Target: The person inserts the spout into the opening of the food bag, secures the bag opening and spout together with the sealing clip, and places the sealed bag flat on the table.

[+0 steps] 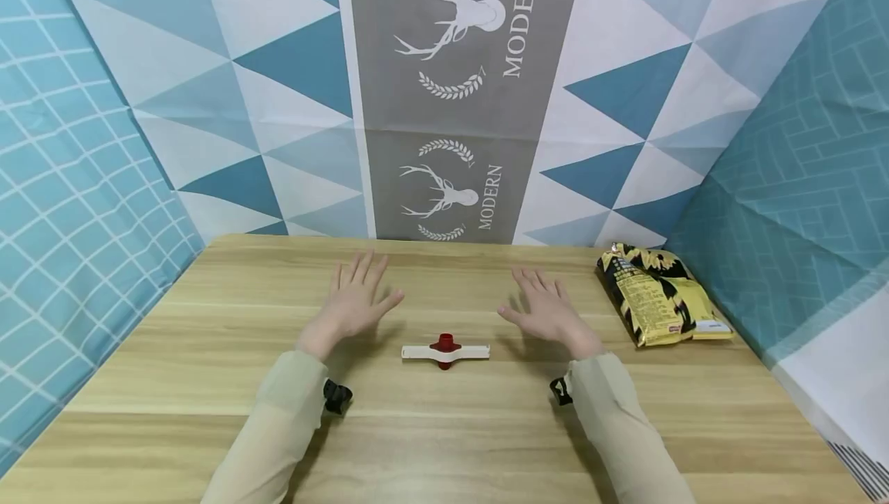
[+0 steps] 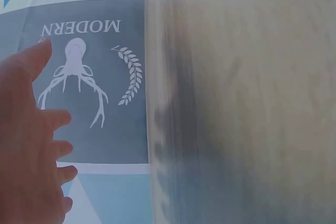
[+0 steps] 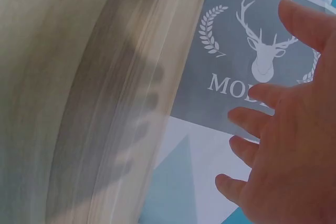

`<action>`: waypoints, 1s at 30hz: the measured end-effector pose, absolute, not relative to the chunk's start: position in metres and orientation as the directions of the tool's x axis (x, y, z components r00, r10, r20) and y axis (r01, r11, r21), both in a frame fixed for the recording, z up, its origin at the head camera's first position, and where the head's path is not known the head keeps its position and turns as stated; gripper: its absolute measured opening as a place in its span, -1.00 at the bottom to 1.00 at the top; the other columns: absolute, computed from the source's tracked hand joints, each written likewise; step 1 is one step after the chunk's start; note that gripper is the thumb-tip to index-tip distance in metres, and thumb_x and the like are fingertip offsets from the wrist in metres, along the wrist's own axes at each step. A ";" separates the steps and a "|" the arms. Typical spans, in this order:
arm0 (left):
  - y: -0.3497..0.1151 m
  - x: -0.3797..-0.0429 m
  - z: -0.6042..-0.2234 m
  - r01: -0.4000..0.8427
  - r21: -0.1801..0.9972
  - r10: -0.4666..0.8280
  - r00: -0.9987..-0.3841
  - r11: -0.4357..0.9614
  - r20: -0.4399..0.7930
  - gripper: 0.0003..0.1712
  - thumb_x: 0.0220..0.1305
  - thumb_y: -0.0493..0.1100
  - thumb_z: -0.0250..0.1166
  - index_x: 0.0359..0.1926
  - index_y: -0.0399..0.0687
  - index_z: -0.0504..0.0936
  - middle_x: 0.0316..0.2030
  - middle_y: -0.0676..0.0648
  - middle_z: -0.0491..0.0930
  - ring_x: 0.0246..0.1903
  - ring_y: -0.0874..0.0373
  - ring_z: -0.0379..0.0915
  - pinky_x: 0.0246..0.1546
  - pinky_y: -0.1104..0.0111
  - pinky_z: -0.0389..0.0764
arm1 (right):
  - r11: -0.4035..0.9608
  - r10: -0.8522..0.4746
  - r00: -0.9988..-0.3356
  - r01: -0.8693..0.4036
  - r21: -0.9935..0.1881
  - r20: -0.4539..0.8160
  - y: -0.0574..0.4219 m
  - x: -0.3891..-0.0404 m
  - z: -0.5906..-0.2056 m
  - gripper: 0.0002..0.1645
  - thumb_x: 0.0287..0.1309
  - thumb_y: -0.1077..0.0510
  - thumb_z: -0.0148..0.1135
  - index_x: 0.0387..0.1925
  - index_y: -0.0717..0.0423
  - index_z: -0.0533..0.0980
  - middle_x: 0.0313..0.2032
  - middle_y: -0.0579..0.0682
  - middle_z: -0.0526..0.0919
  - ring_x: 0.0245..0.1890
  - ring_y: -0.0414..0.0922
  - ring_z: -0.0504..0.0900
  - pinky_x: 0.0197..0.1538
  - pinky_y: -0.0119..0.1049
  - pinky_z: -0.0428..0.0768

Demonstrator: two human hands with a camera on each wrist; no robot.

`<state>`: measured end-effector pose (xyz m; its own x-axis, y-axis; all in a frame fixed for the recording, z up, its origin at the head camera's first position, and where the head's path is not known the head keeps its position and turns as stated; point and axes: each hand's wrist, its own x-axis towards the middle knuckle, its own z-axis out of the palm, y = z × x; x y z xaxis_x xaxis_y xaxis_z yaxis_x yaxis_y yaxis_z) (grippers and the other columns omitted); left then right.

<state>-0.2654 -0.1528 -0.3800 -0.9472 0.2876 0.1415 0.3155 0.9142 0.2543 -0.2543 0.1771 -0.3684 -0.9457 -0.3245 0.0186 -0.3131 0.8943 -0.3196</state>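
A long white strip (image 1: pixel 472 352) lies crosswise on the wooden table, with a red piece (image 1: pixel 445 340) at its middle that sticks out above and below it; its exact kind is unclear. My left hand (image 1: pixel 353 307) hovers over the table to the strip's upper left, fingers spread and holding nothing. To the upper right of the strip, my right hand (image 1: pixel 545 312) is held the same way, fingers apart. Neither hand touches the strip. Both wrist views show the hands with extended fingers, the left hand (image 2: pixel 26 140) and the right hand (image 3: pixel 299 124), without the strip.
A crumpled yellow and black packet (image 1: pixel 656 303) lies at the table's right rear. Patterned cloth (image 1: pixel 444 110) with deer prints stands behind the wooden table (image 1: pixel 444 450), and blue sheets (image 1: pixel 62 141) border it at the sides.
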 end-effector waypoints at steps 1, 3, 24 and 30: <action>-0.153 -0.265 -0.380 0.316 0.249 0.290 -0.947 0.915 0.138 -0.11 0.25 0.37 -0.19 0.41 -0.01 -0.16 0.40 -0.18 -0.32 0.37 -0.16 -0.47 0.25 -0.10 -0.47 | 0.893 -0.326 -0.945 -0.314 -0.323 0.019 0.177 -0.253 -0.368 0.00 0.14 -0.39 -0.12 0.40 0.07 -0.16 0.39 0.15 -0.12 0.38 0.14 -0.24 0.30 0.17 -0.31; -0.153 -0.264 -0.381 0.319 0.244 0.294 -0.947 0.916 0.132 -0.10 0.25 0.38 -0.19 0.41 -0.03 -0.15 0.40 -0.19 -0.32 0.37 -0.16 -0.46 0.25 -0.10 -0.48 | 0.891 -0.327 -0.945 -0.314 -0.328 0.016 0.176 -0.252 -0.368 -0.01 0.15 -0.36 -0.10 0.40 0.07 -0.16 0.39 0.15 -0.11 0.38 0.14 -0.24 0.30 0.16 -0.30; -0.150 -0.259 -0.377 0.352 0.274 0.332 -0.936 0.895 0.118 -0.08 0.22 0.40 -0.14 0.40 -0.03 -0.10 0.41 -0.18 -0.29 0.37 -0.16 -0.38 0.27 -0.08 -0.41 | 0.869 -0.366 -0.930 -0.351 -0.348 0.026 0.172 -0.246 -0.365 -0.09 0.17 -0.23 0.01 0.36 0.17 -0.02 0.36 0.19 0.00 0.36 0.20 -0.09 0.30 0.18 -0.22; -0.147 -0.254 -0.375 0.376 0.293 0.356 -0.927 0.879 0.119 -0.09 0.19 0.36 -0.04 0.36 -0.14 0.07 0.39 -0.21 -0.18 0.35 -0.20 -0.18 0.29 -0.07 -0.25 | 0.835 -0.431 -0.902 -0.408 -0.369 0.024 0.170 -0.245 -0.367 -0.22 0.19 -0.14 0.03 0.32 0.17 0.12 0.31 0.22 0.15 0.30 0.22 0.08 0.27 0.22 -0.09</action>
<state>-0.2544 -0.1471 -0.3748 -0.9268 0.3563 0.1188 0.3756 0.8793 0.2929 -0.2450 0.1696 -0.3669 -0.9021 -0.4309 0.0237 -0.4084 0.8348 -0.3692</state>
